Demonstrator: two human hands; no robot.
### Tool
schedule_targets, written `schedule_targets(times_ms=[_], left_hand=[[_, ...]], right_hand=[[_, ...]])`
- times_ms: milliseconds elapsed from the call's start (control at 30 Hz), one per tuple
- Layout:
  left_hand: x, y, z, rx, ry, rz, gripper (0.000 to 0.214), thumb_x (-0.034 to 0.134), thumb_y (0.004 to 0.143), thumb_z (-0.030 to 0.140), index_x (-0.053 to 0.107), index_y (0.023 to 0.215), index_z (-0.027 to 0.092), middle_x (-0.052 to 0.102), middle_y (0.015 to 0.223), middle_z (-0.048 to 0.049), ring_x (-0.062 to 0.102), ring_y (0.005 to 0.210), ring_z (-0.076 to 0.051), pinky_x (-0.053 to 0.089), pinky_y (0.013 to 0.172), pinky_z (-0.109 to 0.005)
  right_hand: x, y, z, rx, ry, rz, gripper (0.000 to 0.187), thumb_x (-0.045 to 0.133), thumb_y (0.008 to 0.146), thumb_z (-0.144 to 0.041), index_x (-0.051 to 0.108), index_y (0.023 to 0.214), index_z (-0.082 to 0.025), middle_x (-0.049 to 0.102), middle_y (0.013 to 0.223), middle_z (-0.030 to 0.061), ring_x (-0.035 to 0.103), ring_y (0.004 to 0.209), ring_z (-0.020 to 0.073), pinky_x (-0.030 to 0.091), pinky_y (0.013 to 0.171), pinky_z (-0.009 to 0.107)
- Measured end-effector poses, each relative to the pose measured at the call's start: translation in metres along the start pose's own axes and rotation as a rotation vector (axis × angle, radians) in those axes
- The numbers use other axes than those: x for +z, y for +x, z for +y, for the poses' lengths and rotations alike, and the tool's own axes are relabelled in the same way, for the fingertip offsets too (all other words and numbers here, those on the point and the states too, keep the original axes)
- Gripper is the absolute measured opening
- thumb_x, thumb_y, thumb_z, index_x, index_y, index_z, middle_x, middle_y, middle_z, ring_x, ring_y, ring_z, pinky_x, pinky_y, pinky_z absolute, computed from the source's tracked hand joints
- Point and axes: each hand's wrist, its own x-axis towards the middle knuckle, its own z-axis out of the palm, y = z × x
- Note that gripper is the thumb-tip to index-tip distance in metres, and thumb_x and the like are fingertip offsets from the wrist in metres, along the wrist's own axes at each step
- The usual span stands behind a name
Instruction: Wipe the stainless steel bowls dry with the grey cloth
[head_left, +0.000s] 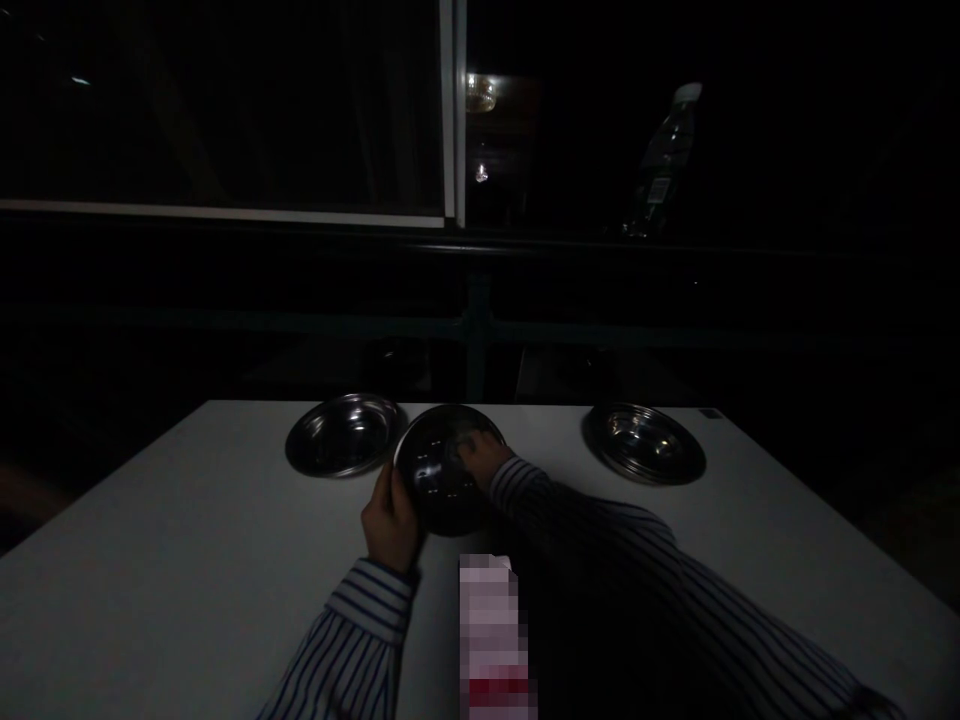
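Observation:
A shiny round metal plate (435,490) is tilted toward me above the middle of the white table's far part. My left hand (391,520) is closed on its left rim, thumb toward the front. My right hand (484,457) reaches across from the right, its bent fingers against the plate's inner face. Dim light hides whether those fingers hold anything. Left of the held plate rests another metal plate (341,438). Farther right lies a metal plate (646,446) with layered rims; whether it is one or a stack, I cannot tell.
The white table (225,540) ends just behind the plates. Close to me stands a pale, pixelated object (491,630) with a red band. Beyond the table are a dark rail (525,245), a window frame (453,110) and a clear bottle (664,160) with a white cap.

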Motion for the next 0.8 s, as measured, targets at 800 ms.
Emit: schedule_targets(times_ms=[800], left_hand=[[-0.003, 0.014, -0.012, -0.101, 0.025, -0.046, 0.043, 0.033, 0.08, 0.032, 0.058, 0.105, 0.008, 0.062, 0.105, -0.0152, 0.057, 0.098, -0.023, 0.044, 0.083, -0.032]], right_hand=[[0.012, 0.047, -0.04, -0.448, 0.036, 0.173, 0.018, 0.041, 0.084, -0.019, 0.057, 0.092, -0.016, 0.051, 0.108, 0.0084, 0.045, 0.102, 0.0195, 0.043, 0.08, 0.032]])
